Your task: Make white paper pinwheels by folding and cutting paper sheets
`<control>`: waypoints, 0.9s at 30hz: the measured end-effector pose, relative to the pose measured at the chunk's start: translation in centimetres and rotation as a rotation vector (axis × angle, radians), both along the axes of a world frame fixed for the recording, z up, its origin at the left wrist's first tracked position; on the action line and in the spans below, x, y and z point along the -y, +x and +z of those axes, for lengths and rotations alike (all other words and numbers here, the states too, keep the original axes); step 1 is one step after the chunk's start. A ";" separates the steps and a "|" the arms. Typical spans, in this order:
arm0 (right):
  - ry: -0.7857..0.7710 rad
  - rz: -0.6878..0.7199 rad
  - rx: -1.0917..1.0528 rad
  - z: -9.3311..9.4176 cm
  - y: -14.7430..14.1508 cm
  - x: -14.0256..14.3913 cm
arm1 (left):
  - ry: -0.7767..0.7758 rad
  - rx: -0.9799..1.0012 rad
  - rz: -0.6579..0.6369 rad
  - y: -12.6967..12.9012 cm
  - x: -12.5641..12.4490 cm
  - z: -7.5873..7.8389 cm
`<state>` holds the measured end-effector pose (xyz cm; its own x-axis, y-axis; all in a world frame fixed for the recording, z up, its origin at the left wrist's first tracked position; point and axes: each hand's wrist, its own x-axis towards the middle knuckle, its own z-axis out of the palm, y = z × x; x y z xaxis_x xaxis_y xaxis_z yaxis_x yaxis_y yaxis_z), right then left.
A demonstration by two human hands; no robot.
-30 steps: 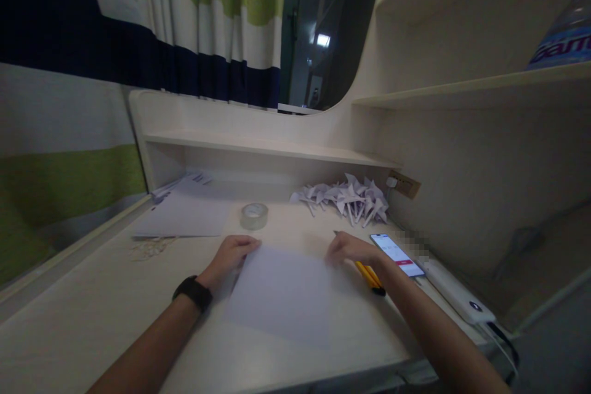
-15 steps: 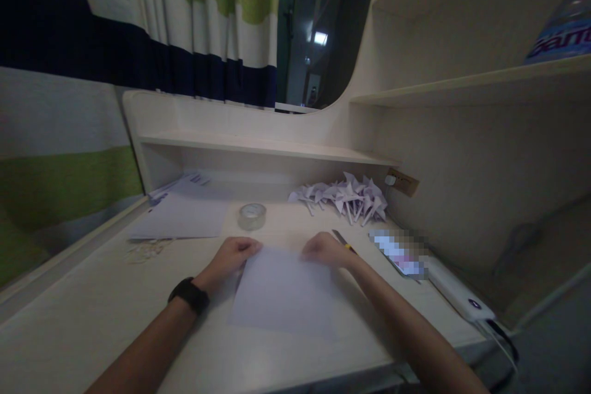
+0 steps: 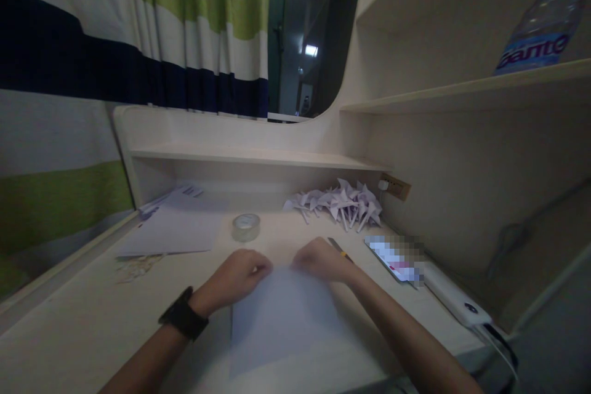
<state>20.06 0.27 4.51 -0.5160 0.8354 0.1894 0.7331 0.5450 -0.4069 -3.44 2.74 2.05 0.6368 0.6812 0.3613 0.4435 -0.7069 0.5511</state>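
Note:
A blank white sheet of paper (image 3: 281, 320) hangs over the desk in front of me, slightly blurred by motion. My left hand (image 3: 244, 277), below a black watch (image 3: 184, 317), pinches the sheet near its far left corner. At the far edge on the right, my right hand (image 3: 321, 258) has its fingers curled closed on the paper; its fingertips are partly hidden and smeared. Just right of that hand lies a utility knife (image 3: 341, 250) with a yellow part. A roll of clear tape (image 3: 246, 228) rests beyond my left hand.
Paper pinwheels (image 3: 344, 206) are heaped at the back right. A stack of paper (image 3: 178, 225) lies at the left, beside small pale loose bits (image 3: 138, 268). A phone (image 3: 392, 260) and white power strip (image 3: 452, 298) line the right side. A bottle (image 3: 540, 24) stands on the shelf.
My hands have moved closer together along the sheet's far edge, and the sheet has come nearer to me. The whole view has shifted a little.

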 end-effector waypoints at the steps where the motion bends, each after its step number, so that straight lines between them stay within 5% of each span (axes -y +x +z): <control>1: 0.002 -0.003 -0.001 0.1 0.3 0.0 | -0.021 0.009 -0.006 -0.5 -0.1 0.1; 6: 0.022 -0.048 -0.022 1.7 2.6 -0.2 | -0.026 -0.069 0.052 -4.8 -1.4 1.0; 10: 0.141 -0.201 -0.057 3.4 4.1 0.2 | 0.069 -0.103 0.338 -8.0 -2.1 2.1; 13: 0.361 -0.303 -0.090 3.2 3.9 1.3 | 0.240 0.016 0.486 -7.7 -0.5 2.9; 18: 0.570 -0.084 -0.016 -2.0 1.7 4.0 | 0.603 0.061 0.328 -3.2 4.7 1.5; 23: 0.462 0.035 0.112 -7.7 -0.2 5.4 | 0.452 -0.282 0.033 0.1 5.8 -3.7; 27: 0.310 0.008 0.086 -8.0 0.4 5.6 | 0.378 -0.373 -0.040 0.9 5.0 -6.0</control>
<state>20.42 -5.34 -3.46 -0.5472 0.7407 0.3898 0.7531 0.6390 -0.1569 -2.58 -2.24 -3.93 0.7917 0.5197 0.3212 0.5292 -0.8460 0.0646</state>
